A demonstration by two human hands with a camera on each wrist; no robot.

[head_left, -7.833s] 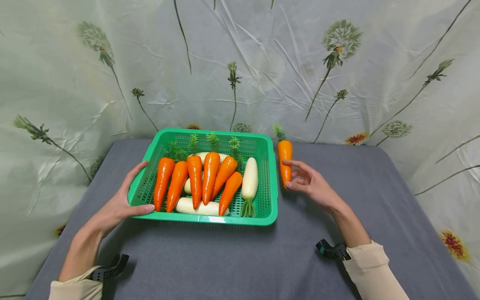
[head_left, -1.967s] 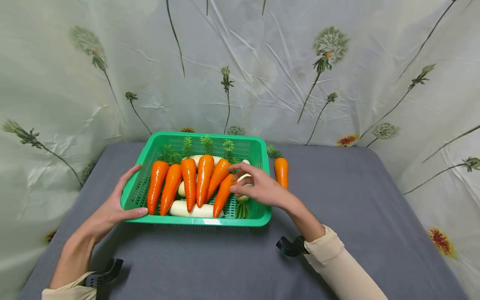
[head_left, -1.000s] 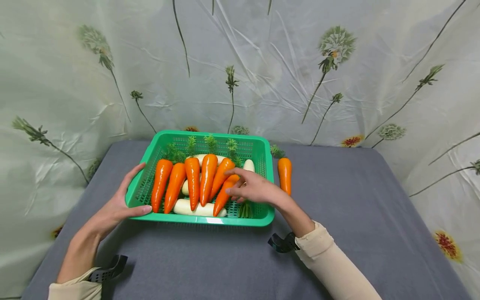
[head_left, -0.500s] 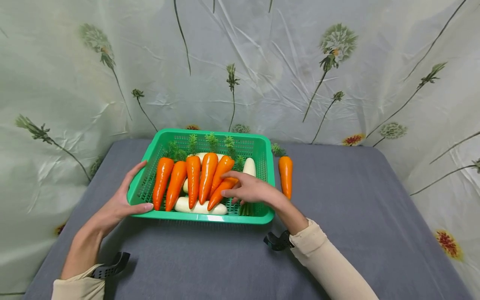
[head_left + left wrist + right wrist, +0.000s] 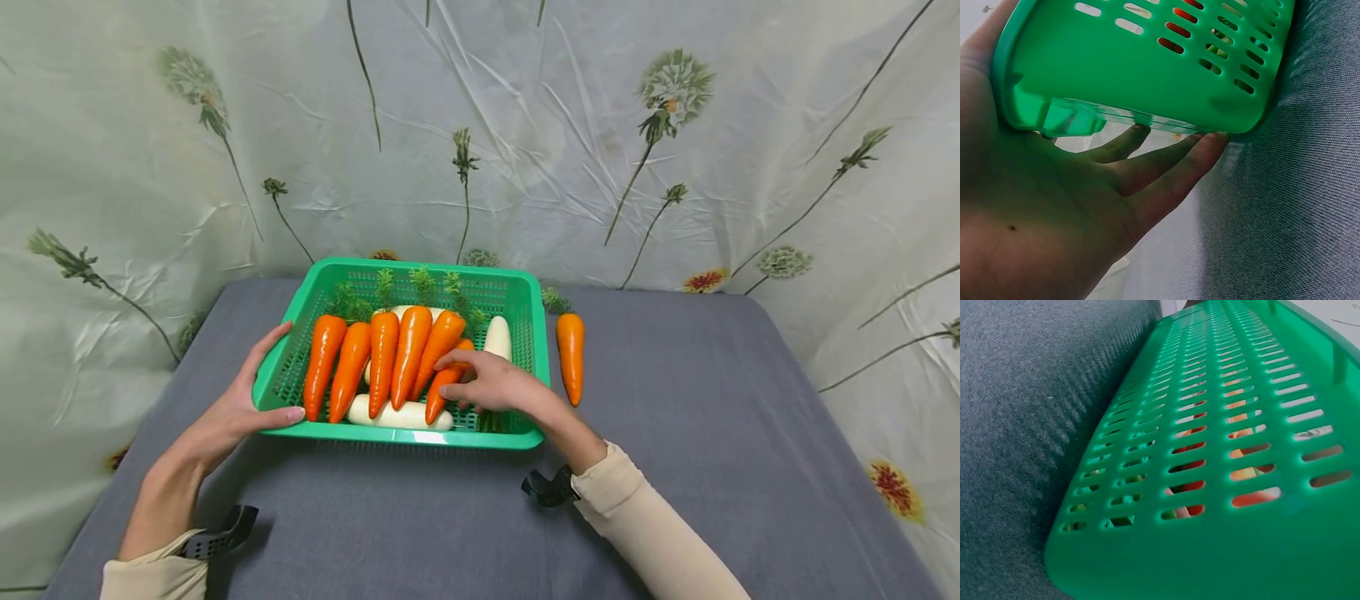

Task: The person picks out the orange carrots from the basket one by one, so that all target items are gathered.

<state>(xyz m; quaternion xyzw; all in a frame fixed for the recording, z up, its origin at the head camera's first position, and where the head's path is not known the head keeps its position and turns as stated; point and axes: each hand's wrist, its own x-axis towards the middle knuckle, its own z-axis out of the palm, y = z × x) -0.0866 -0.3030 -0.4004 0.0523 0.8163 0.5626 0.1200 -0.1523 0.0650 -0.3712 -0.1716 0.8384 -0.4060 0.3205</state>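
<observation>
A green plastic basket (image 5: 420,437) holds a row of carrots (image 5: 324,367) over white radishes (image 5: 401,415). My left hand (image 5: 243,400) grips the basket's left end, thumb on the front rim. In the left wrist view, the fingers (image 5: 1185,169) of that hand lie along the basket's outer wall. Inside the basket, my right hand (image 5: 491,382) pinches the rightmost carrot (image 5: 442,393) between thumb and fingers. It partly covers an upright white radish (image 5: 497,337). Only the slotted basket wall (image 5: 1210,550) and cloth show in the right wrist view.
One more carrot (image 5: 571,358) lies on the table just right of the basket. Grey cloth (image 5: 675,417) covers the table. A flower-printed curtain (image 5: 525,167) hangs along its back edge.
My right hand has moved from the carrot outside into the basket. The rightmost carrot tilted, then swung steeper; neighbouring carrots shifted slightly left. My left hand keeps its place on the basket.
</observation>
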